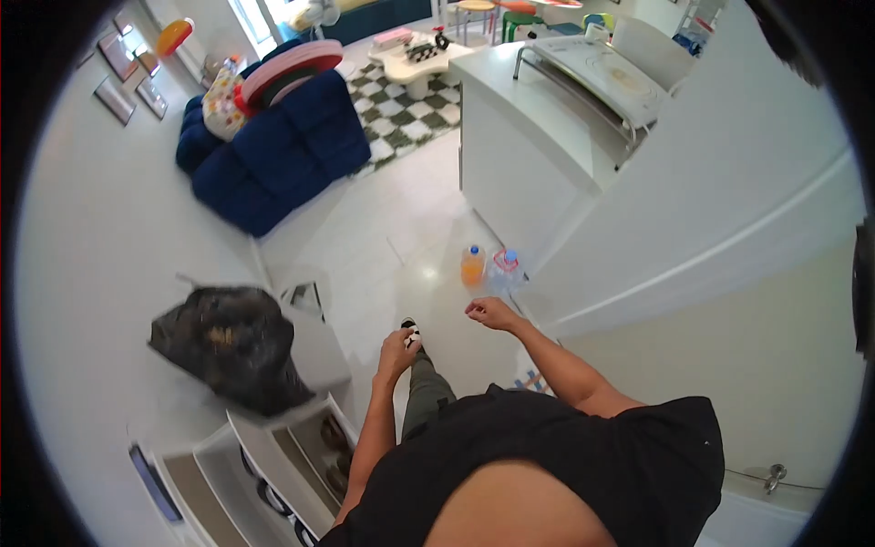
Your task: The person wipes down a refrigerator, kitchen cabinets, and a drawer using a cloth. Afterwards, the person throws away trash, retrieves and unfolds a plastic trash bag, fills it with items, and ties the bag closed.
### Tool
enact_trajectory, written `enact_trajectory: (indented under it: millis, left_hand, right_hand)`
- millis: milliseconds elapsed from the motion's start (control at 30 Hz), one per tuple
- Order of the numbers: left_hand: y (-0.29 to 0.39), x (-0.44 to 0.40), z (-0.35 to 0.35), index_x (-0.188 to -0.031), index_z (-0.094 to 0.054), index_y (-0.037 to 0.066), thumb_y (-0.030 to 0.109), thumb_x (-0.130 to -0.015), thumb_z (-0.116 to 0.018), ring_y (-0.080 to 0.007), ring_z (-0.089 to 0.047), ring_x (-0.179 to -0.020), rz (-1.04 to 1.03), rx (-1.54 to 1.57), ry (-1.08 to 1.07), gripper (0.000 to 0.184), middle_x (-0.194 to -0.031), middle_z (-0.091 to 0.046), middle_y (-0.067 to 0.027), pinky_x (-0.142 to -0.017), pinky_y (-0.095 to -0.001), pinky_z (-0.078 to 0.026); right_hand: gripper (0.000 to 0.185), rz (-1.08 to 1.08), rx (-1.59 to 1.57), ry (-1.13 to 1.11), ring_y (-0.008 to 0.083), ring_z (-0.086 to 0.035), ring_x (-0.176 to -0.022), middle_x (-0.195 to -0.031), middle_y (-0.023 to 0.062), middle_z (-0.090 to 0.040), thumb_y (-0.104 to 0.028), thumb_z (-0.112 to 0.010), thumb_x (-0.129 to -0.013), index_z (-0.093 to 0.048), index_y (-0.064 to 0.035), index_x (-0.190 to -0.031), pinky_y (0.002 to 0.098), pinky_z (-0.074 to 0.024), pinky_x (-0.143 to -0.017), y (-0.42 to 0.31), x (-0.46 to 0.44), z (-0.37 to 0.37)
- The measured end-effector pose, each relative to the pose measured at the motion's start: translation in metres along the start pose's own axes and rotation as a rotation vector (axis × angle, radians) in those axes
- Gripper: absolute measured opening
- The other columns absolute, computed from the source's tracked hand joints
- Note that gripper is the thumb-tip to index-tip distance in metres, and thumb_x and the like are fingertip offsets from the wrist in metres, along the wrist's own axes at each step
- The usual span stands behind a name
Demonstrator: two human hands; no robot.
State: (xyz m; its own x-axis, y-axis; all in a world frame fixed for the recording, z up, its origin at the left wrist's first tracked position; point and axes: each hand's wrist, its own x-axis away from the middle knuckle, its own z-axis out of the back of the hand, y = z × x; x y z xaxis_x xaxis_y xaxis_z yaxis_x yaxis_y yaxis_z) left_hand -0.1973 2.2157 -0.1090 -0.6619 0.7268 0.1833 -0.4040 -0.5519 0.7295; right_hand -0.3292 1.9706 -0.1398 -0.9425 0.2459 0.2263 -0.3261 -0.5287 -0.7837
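Observation:
My left hand (398, 351) hangs low in front of me, above my shoe (411, 335); its fingers are curled, and whether they hold anything cannot be made out. To the right, my right hand (490, 313) has its fingers bent inward, and nothing plainly shows in them. It is nearest to a bottle of orange liquid (472, 267) and a clear bottle with a blue cap (505, 273), both standing on the floor by the white cabinet. A black plastic bag (230, 346) sits at the left, apart from both hands.
An open shoe cabinet (264, 456) stands at the lower left. A dark blue sofa (283, 150) and a checkered rug (401, 114) lie ahead. On the right, a white counter (529, 118) carries a folding table (597, 77). The pale floor (365, 237) runs between them.

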Motion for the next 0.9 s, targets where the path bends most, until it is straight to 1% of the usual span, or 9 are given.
enact_trajectory:
  millis: [133, 200, 267, 400, 500, 567, 667, 800, 900]
  left_hand:
    - [-0.021, -0.114, 0.053, -0.103, -0.061, 0.001, 0.020, -0.074, -0.066, -0.0317, -0.061, -0.087, -0.105, -0.014, -0.062, 0.035, -0.099, -0.062, -0.0184, -0.077, -0.0383, -0.049]
    - [-0.013, -0.164, 0.088, -0.103, -0.061, 0.001, 0.020, -0.075, -0.066, -0.0308, -0.062, -0.084, -0.127, -0.023, -0.123, 0.034, -0.099, -0.063, -0.0178, -0.076, -0.0383, -0.049]
    - [-0.005, -0.217, 0.115, -0.103, -0.061, 0.001, 0.020, -0.076, -0.065, -0.0294, -0.062, -0.081, -0.165, 0.014, -0.142, 0.033, -0.099, -0.063, -0.0178, -0.074, -0.0376, -0.050]
    - [0.013, -0.316, 0.153, -0.106, -0.060, 0.001, 0.020, -0.076, -0.065, -0.0286, -0.063, -0.080, -0.265, -0.018, -0.181, 0.036, -0.098, -0.063, -0.0180, -0.073, -0.0363, -0.050]
    - [0.025, -0.384, 0.167, -0.107, -0.060, 0.000, 0.020, -0.077, -0.065, -0.0280, -0.063, -0.079, -0.337, 0.058, -0.245, 0.036, -0.099, -0.063, -0.0183, -0.071, -0.0353, -0.051]
    - [0.037, -0.428, 0.176, -0.107, -0.059, -0.001, 0.017, -0.080, -0.063, -0.0253, -0.064, -0.083, -0.365, 0.047, -0.308, 0.033, -0.103, -0.063, -0.0166, -0.072, -0.0330, -0.052]
    - [0.040, -0.503, 0.178, -0.104, -0.059, -0.001, 0.016, -0.079, -0.064, -0.0257, -0.064, -0.076, -0.496, 0.134, -0.287, 0.031, -0.099, -0.063, -0.0169, -0.067, -0.0329, -0.052]
    - [0.058, -0.604, 0.191, -0.100, -0.061, -0.001, 0.012, -0.080, -0.063, -0.0232, -0.065, -0.074, -0.410, 0.254, -0.245, 0.023, -0.095, -0.064, -0.0163, -0.068, -0.0317, -0.052]
    - [0.064, -0.678, 0.204, -0.100, -0.062, 0.000, 0.013, -0.080, -0.062, -0.0232, -0.065, -0.076, -0.405, 0.158, -0.297, 0.024, -0.095, -0.065, -0.0160, -0.070, -0.0318, -0.052]
  right_hand:
    - [0.019, 0.034, -0.136, 0.337, 0.0216, -0.063, -0.074, -0.081, 0.0121, -0.066, -0.018, -0.060, -0.079, -0.065, -0.0031, -0.088, 0.0318, -0.0491, -0.068, -0.049, -0.090, 0.057]
    - [0.018, 0.037, -0.093, 0.472, 0.0178, -0.063, -0.068, -0.074, 0.0102, -0.066, -0.018, -0.061, -0.079, -0.066, -0.0028, -0.086, 0.0291, -0.0485, -0.063, -0.061, -0.124, 0.090]
    - [0.016, -0.110, -0.308, 0.655, 0.0141, -0.061, -0.058, -0.068, 0.0076, -0.066, -0.019, -0.063, -0.078, -0.066, -0.0040, -0.083, 0.0268, -0.0468, -0.057, -0.066, -0.154, 0.129]
    - [0.018, -0.278, -0.137, 0.953, 0.0085, -0.059, -0.059, -0.066, 0.0042, -0.065, -0.019, -0.066, -0.079, -0.063, -0.0016, -0.073, 0.0231, -0.0459, -0.057, -0.086, -0.189, 0.212]
    - [0.021, -0.306, -0.129, 1.150, 0.0081, -0.059, -0.060, -0.066, 0.0044, -0.065, -0.020, -0.066, -0.081, -0.061, -0.0013, -0.072, 0.0226, -0.0459, -0.058, -0.096, -0.212, 0.253]
    - [0.023, -0.237, -0.059, 1.404, 0.0077, -0.053, -0.054, -0.060, 0.0041, -0.061, -0.021, -0.064, -0.082, -0.057, -0.0021, -0.071, 0.0228, -0.0416, -0.052, -0.093, -0.235, 0.272]
    - [0.023, -0.193, -0.074, 1.527, 0.0076, -0.053, -0.055, -0.062, 0.0040, -0.061, -0.020, -0.063, -0.084, -0.056, -0.0020, -0.072, 0.0225, -0.0419, -0.053, -0.087, -0.283, 0.299]
    - [0.023, -0.189, -0.074, 1.580, 0.0078, -0.054, -0.055, -0.062, 0.0040, -0.061, -0.020, -0.063, -0.084, -0.055, -0.0020, -0.074, 0.0223, -0.0428, -0.055, -0.080, -0.379, 0.336]
    - [0.024, -0.164, -0.102, 1.558, 0.0086, -0.055, -0.056, -0.063, 0.0041, -0.061, -0.024, -0.066, -0.082, -0.057, -0.0022, -0.079, 0.0223, -0.0442, -0.058, -0.057, -0.457, 0.365]
